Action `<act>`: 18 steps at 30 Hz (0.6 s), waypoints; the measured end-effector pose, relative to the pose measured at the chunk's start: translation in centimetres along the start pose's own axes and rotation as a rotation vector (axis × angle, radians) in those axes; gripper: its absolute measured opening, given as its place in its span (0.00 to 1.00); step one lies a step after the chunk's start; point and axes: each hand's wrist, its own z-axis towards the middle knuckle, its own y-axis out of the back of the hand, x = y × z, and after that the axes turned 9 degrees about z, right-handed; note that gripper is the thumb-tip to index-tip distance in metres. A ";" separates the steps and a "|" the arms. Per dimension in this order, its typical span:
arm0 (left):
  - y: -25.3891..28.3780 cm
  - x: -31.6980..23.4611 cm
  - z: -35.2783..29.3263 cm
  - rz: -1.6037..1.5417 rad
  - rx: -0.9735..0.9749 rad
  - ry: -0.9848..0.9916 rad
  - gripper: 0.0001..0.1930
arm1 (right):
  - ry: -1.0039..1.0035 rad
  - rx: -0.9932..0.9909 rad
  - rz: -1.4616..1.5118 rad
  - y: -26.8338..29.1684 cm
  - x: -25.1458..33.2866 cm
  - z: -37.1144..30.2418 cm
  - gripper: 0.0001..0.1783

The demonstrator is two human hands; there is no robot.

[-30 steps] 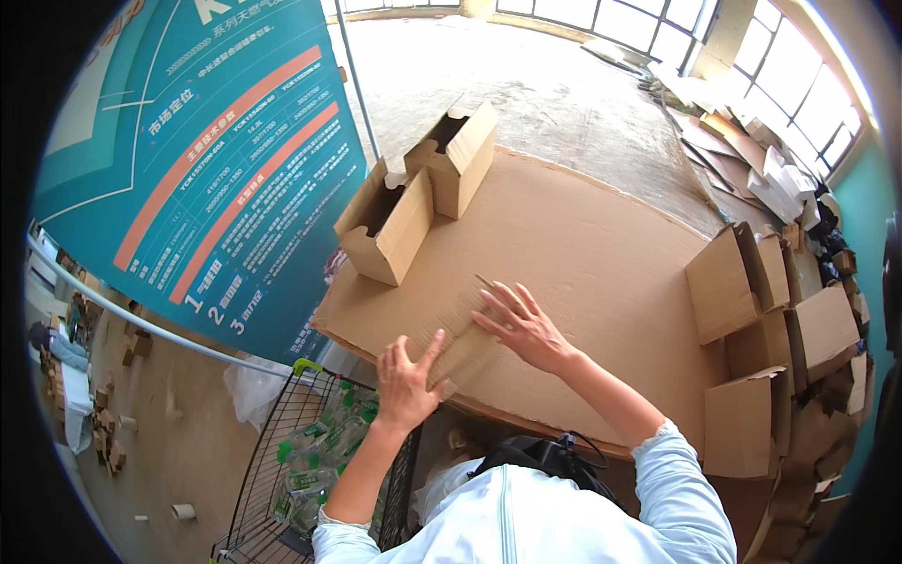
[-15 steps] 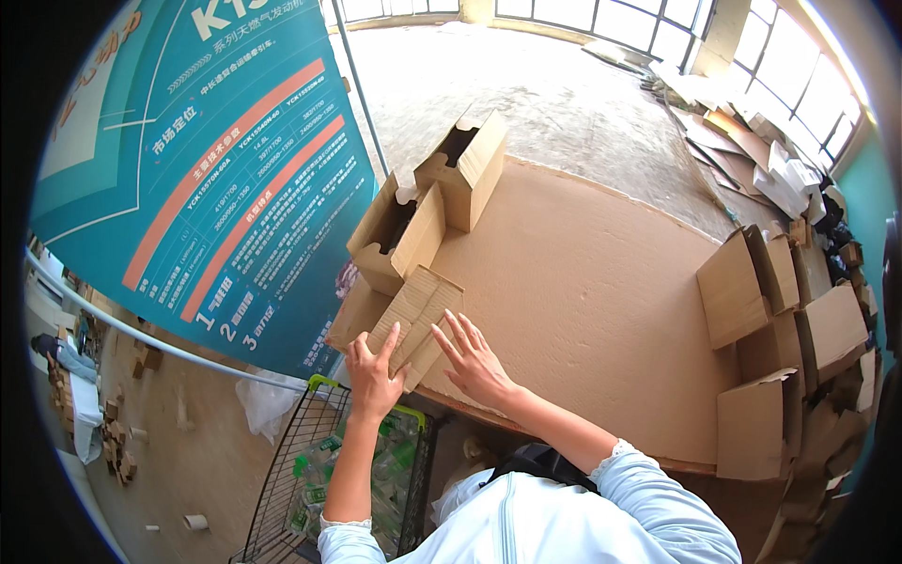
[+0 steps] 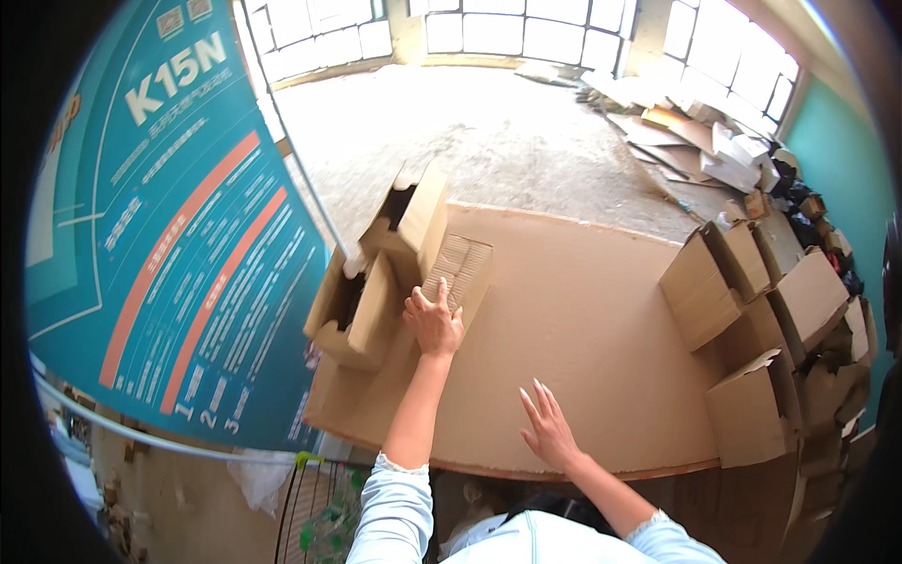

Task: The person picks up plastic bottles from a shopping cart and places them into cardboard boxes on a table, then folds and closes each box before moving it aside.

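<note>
— Since half a second ago the left hand (image 3: 434, 322) has carried the flat folded carton (image 3: 458, 274) away from the near left corner of the cardboard-covered counter (image 3: 601, 329) and further in, up against the open boxes. The right hand (image 3: 548, 430) has let go of the carton and dropped back toward the near edge.

— Where does the carton lie now?

— Flat on the counter, just right of the taller open box (image 3: 413, 221), one long side touching or nearly touching that box. Its ribbed face is up.

— And the left hand on it?

— Palm down on the carton's near end, fingers spread forward over the ribbed face, pressing rather than wrapped around it. The thumb points toward the lower open box (image 3: 355, 310), which stands just left of the hand.

— The right one?

— Open, fingers apart and stretched out, holding nothing, just above or on the bare counter well to the right of the carton. I cannot tell whether it touches the surface.

— What else is around the carton?

— Far right of it, at the counter's other end, a cluster of assembled brown boxes (image 3: 742, 301). Left of it, past the two open boxes, a tall teal banner (image 3: 169, 244) with orange stripes. Beyond it, a dusty concrete floor (image 3: 489, 132) running to a wall of windows, with a heap of flattened cardboard scraps (image 3: 695, 141). Near the person's left sleeve, below the counter's edge, a wire cart (image 3: 319, 508).
</note>
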 end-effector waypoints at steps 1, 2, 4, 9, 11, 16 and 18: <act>-1.0 -1.4 1.6 0.007 -0.017 0.023 0.36 | -0.045 -0.021 -0.020 0.7 -0.6 -1.3 0.47; -1.9 -3.1 3.3 0.023 0.010 0.018 0.35 | -0.085 -0.044 -0.036 1.5 -1.0 -2.9 0.47; -4.4 -5.2 6.4 0.033 0.008 0.048 0.35 | -0.184 -0.100 -0.059 3.5 -1.6 -6.0 0.47; -8.6 -5.1 12.6 0.055 0.025 0.078 0.34 | -0.461 -0.331 -0.105 8.6 -3.3 -13.3 0.46; -9.4 -4.1 13.9 0.135 0.096 0.123 0.34 | -0.516 -0.441 -0.145 11.1 -3.7 -15.4 0.45; -6.6 -5.9 14.3 0.205 0.310 0.026 0.40 | -0.459 -0.601 -0.304 17.9 -5.9 -16.9 0.42; -5.4 -4.9 13.5 0.225 0.271 -0.047 0.41 | -0.349 -0.631 -0.329 21.5 -8.3 -14.3 0.42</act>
